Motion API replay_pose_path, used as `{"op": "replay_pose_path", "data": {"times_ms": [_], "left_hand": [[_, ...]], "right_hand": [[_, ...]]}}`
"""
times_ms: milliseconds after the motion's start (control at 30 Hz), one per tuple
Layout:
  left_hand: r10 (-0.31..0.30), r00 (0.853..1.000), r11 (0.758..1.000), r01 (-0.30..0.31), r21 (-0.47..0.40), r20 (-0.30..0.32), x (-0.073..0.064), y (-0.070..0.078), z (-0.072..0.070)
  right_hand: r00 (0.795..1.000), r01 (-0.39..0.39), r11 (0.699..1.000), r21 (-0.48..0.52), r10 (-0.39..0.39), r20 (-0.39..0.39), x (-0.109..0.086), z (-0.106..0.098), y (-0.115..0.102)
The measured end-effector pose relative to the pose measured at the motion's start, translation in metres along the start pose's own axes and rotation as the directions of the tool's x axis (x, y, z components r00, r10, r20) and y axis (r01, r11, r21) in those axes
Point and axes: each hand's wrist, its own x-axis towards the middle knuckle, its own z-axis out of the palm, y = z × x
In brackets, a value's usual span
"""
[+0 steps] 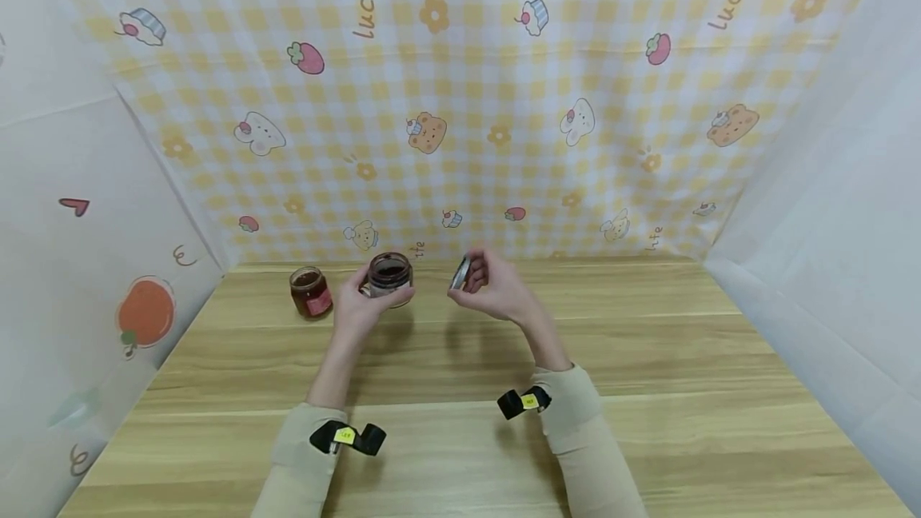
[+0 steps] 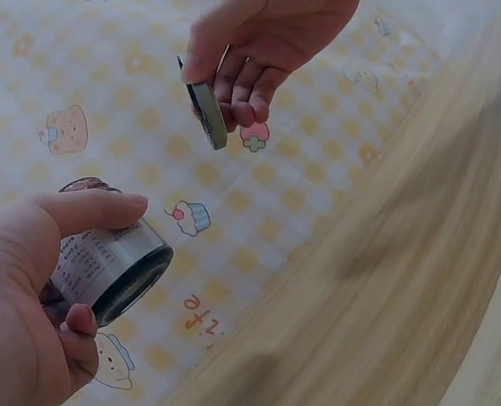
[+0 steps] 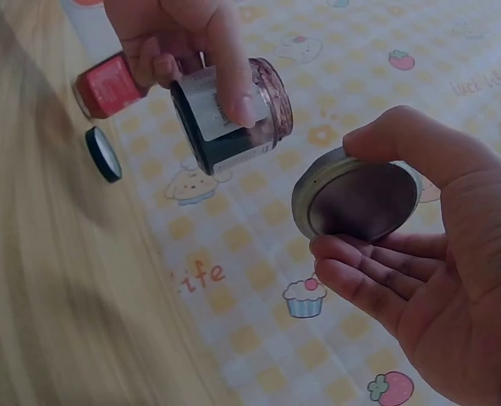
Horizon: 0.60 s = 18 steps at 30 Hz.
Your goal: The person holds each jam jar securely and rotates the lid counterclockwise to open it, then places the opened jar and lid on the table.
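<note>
My left hand [image 1: 356,308] grips a glass jar [image 1: 389,272] with dark contents and a pale printed label, thumb along its near side. The jar's mouth is uncovered, and dark residue coats its neck [image 3: 278,100] in the right wrist view. Its base [image 2: 136,286] shows in the left wrist view, held up off the table. To the right, apart from the jar, my right hand [image 1: 501,288] pinches a round metal lid [image 1: 460,273] between thumb and fingers. That lid is tilted on edge, its hollow inner side [image 3: 360,201] facing the right wrist camera.
A second uncovered jar [image 1: 310,294], with reddish-brown contents and a pink-red label, stands on the wooden table [image 1: 460,454] left of my left hand. Another round lid [image 3: 105,156] lies near it, mostly hidden behind my left hand in the head view. A patterned cloth [image 1: 496,86] hangs behind.
</note>
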Motion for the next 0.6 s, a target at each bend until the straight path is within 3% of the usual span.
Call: {"op": "replay_pose_path", "data": {"times_ms": [167, 433, 600], "left_hand": [[0.007, 1.0, 1.0, -0.007, 0.005, -0.014, 0.002, -0.008, 0.0], [-0.029, 0.999, 0.988, 0.032, 0.153, -0.024, 0.005, -0.018, -0.001], [-0.035, 0.999, 0.979, 0.035, 0.202, -0.007, 0.006, -0.024, 0.0]], "right_hand": [[0.999, -0.028, 1.0, -0.007, 0.029, 0.02, 0.004, 0.01, 0.008], [0.996, -0.068, 0.993, -0.1, 0.072, 0.044, 0.009, 0.026, 0.02], [0.994, -0.096, 0.986, -0.135, 0.101, 0.032, 0.01, 0.035, 0.025]]}}
